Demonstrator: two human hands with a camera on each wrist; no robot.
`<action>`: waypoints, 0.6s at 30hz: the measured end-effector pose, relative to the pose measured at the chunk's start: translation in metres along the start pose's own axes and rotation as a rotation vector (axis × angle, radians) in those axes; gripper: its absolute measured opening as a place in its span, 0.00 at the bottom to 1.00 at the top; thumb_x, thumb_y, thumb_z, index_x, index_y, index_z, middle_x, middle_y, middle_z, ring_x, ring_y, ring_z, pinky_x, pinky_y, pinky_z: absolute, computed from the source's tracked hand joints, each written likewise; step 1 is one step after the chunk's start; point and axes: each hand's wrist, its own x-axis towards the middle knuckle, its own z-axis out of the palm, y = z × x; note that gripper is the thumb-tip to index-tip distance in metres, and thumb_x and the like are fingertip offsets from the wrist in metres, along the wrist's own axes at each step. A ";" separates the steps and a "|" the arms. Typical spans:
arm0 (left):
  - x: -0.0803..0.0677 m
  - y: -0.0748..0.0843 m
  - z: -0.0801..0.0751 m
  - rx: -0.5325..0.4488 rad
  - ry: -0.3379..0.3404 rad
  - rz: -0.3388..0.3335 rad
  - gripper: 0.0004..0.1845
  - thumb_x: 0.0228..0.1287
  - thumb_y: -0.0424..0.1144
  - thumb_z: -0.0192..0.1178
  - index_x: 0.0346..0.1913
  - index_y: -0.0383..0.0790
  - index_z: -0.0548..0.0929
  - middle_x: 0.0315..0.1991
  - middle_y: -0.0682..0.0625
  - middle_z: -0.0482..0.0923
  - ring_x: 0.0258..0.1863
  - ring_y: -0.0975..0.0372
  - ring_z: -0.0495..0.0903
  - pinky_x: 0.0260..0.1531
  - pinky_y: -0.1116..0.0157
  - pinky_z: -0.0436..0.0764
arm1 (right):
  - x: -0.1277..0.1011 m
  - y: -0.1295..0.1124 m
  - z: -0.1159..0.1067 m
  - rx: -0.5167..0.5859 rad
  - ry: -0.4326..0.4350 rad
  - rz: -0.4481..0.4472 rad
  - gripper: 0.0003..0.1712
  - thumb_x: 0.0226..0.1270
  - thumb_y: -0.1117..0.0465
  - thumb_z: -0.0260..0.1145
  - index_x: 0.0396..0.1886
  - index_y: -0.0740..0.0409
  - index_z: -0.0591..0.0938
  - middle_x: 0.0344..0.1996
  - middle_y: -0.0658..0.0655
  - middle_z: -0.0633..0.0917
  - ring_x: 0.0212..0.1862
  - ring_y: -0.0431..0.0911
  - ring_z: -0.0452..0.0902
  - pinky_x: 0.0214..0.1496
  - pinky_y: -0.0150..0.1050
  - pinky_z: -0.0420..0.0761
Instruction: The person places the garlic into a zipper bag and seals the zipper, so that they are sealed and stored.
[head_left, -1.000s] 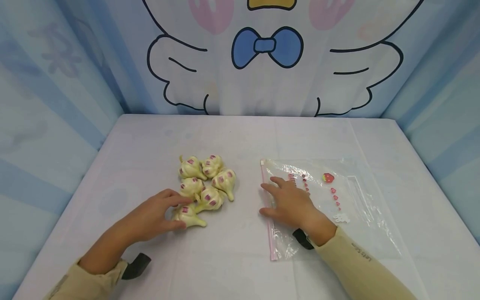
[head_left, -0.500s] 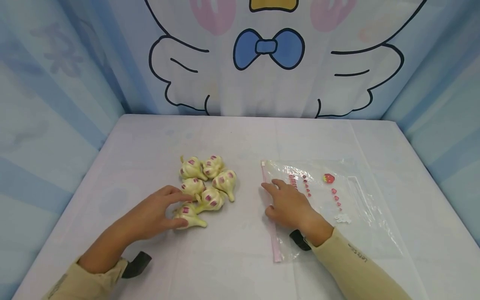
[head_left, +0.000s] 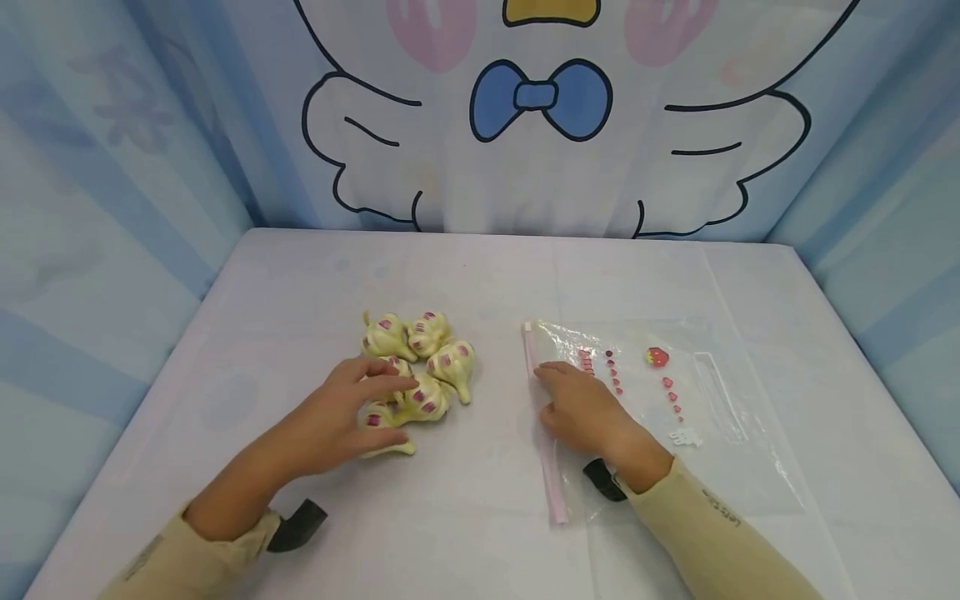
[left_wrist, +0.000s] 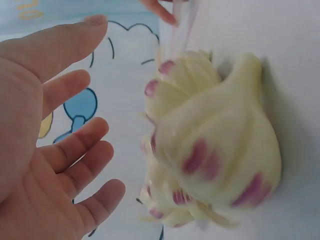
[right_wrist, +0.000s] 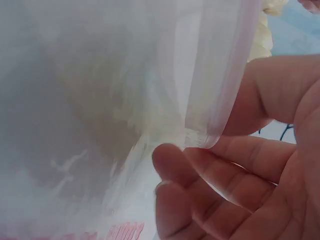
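Several pale garlic bulbs (head_left: 426, 398) with purple patches lie clustered left of the table's middle. My left hand (head_left: 341, 421) hovers over the near left side of the cluster, fingers and thumb apart. In the left wrist view, a gap separates that hand (left_wrist: 65, 150) from the nearest garlic bulb (left_wrist: 220, 145). To the right lies a clear zip bag (head_left: 720, 392) with a pink zip edge and small red prints. My right hand (head_left: 588, 417) pinches its zip edge, thumb behind the film in the right wrist view, where the bag (right_wrist: 100, 100) partly hides the thumb.
A white cloth covers the table (head_left: 480, 517). Behind it hangs a curtain (head_left: 525, 183) with a cartoon print and blue bow. Blue-striped curtains (head_left: 112, 250) close off both sides. A black strap piece (head_left: 298, 527) juts from the left wrist.
My left hand has lifted off the nearest garlic bulb and shifted right over the cluster. The right hand's spread fingers have drawn together at the bag's zip edge, which has shifted slightly.
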 end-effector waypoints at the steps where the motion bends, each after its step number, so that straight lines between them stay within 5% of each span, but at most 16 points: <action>1: 0.001 0.002 0.001 -0.011 0.003 0.011 0.29 0.58 0.47 0.74 0.63 0.48 0.82 0.58 0.47 0.71 0.59 0.50 0.68 0.51 0.50 0.77 | 0.000 0.000 0.000 0.008 0.006 -0.004 0.30 0.57 0.72 0.56 0.62 0.74 0.75 0.61 0.68 0.77 0.64 0.59 0.72 0.66 0.52 0.70; 9: 0.012 0.018 0.011 -0.106 -0.038 0.063 0.29 0.60 0.44 0.74 0.64 0.45 0.81 0.58 0.48 0.71 0.55 0.56 0.73 0.50 0.55 0.78 | 0.000 0.003 -0.001 0.066 0.001 0.045 0.26 0.56 0.74 0.56 0.56 0.72 0.80 0.54 0.67 0.77 0.52 0.57 0.75 0.56 0.50 0.77; 18: 0.031 0.034 0.034 -0.258 -0.038 0.092 0.31 0.62 0.42 0.72 0.68 0.44 0.75 0.52 0.45 0.76 0.47 0.54 0.81 0.47 0.62 0.82 | -0.003 0.005 -0.009 0.084 0.041 0.032 0.27 0.58 0.73 0.56 0.60 0.74 0.77 0.55 0.69 0.78 0.56 0.60 0.75 0.59 0.53 0.75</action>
